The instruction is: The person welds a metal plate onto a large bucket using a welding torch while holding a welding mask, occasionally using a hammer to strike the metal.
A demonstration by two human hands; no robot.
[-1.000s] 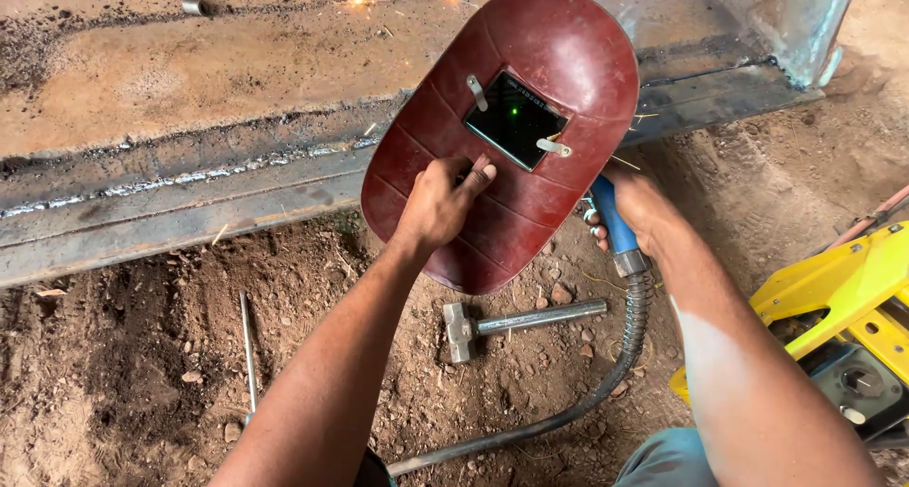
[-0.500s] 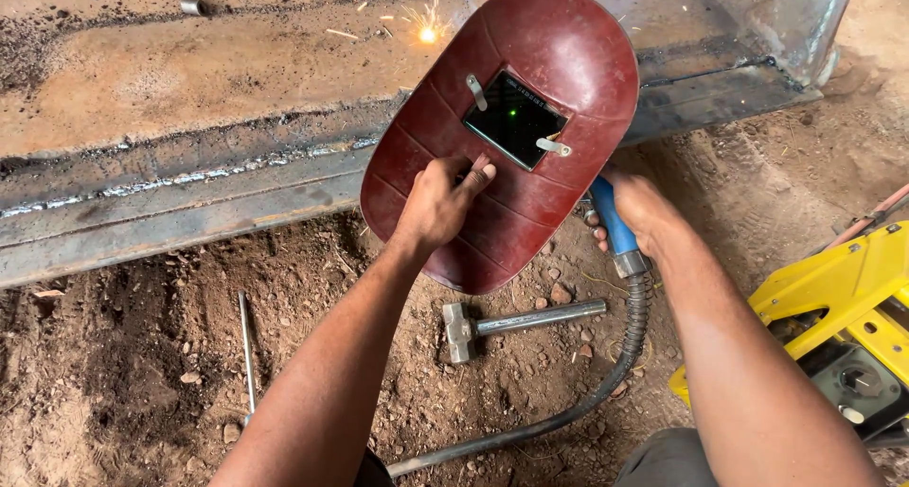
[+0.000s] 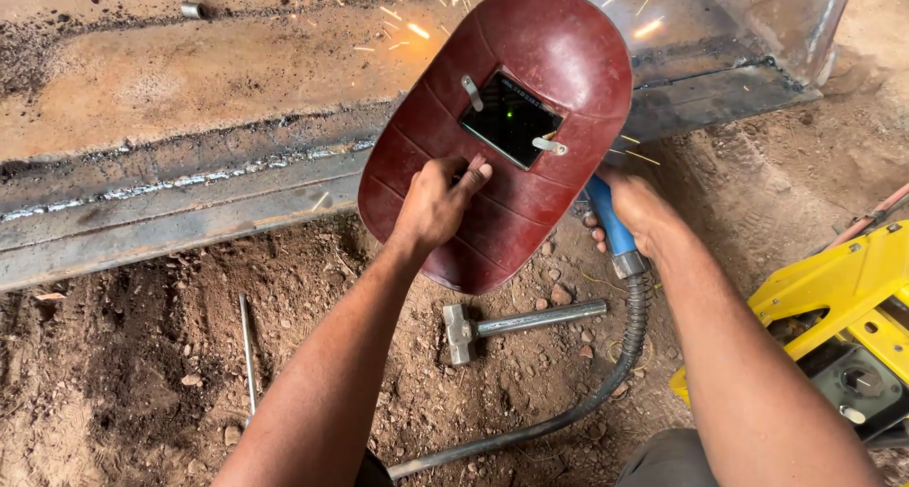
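Hammer [image 3: 516, 323] on dirt, red welding shield [image 3: 511, 80] hiding torch tip, sparks.

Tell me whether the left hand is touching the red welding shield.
Touching. The head view shows the left hand gripping the inner side of the red welding shield, fingers pressed against it just below the dark window, with no gap visible.
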